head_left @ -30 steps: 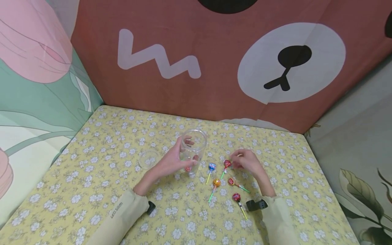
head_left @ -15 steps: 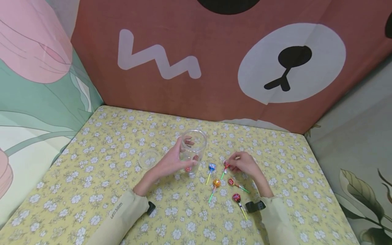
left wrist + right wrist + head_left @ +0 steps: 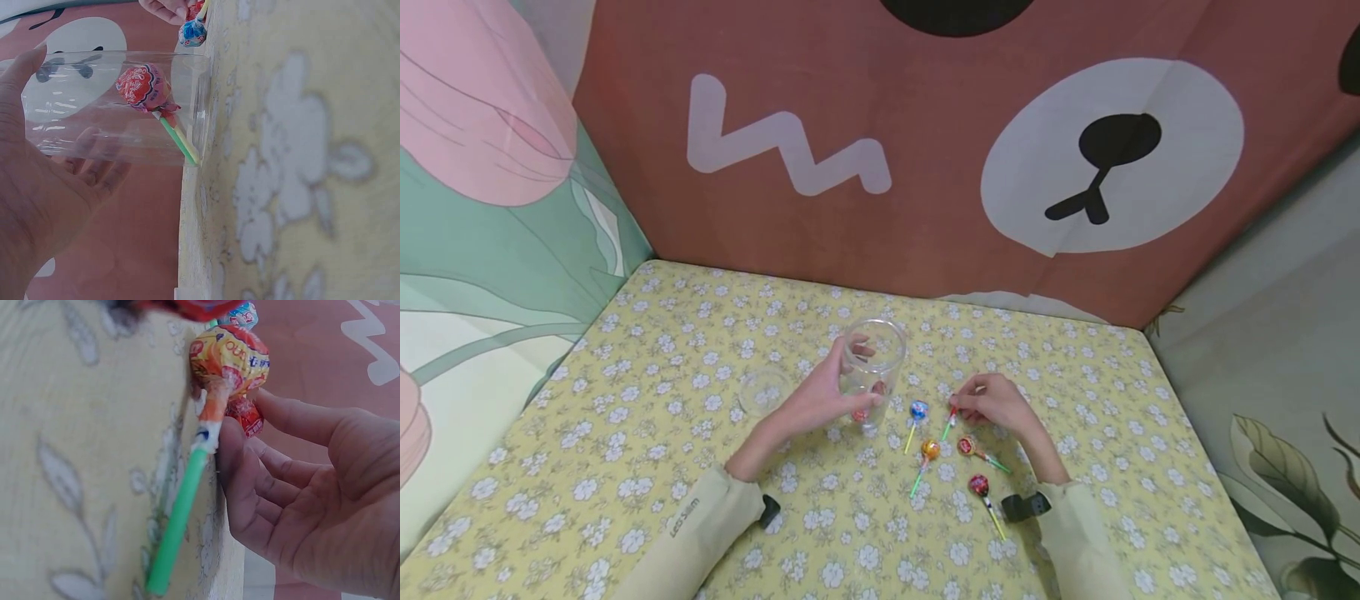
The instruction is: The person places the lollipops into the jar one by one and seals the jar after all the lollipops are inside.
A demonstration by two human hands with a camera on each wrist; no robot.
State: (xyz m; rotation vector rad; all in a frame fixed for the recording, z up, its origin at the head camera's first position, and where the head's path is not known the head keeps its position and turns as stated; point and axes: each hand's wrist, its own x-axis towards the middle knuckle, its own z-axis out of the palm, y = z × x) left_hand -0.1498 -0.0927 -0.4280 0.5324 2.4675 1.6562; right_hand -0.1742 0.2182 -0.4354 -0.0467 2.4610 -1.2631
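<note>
My left hand (image 3: 827,393) grips a clear round jar (image 3: 889,354), which stands on the table with its open mouth up. Inside it are lollipops (image 3: 145,87) in red and pink wrappers, their sticks down against the base. To the right, my right hand (image 3: 1002,402) pinches the wrapped head of a red lollipop (image 3: 953,412) between thumb and fingers; its green stick points toward me. In the right wrist view that red head (image 3: 250,419) is partly hidden behind a nearer yellow-and-red lollipop (image 3: 231,356).
Between the hands lie a blue lollipop (image 3: 918,409) and an orange one (image 3: 930,449). Nearer the right wrist are a red-and-yellow one (image 3: 967,446) and a dark red one (image 3: 978,484). A clear round lid (image 3: 764,390) lies left of the jar on the flowered tablecloth (image 3: 662,433).
My right hand has moved slightly left and down onto the red lollipop and now pinches its head. The left hand and the jar have stayed in place.
</note>
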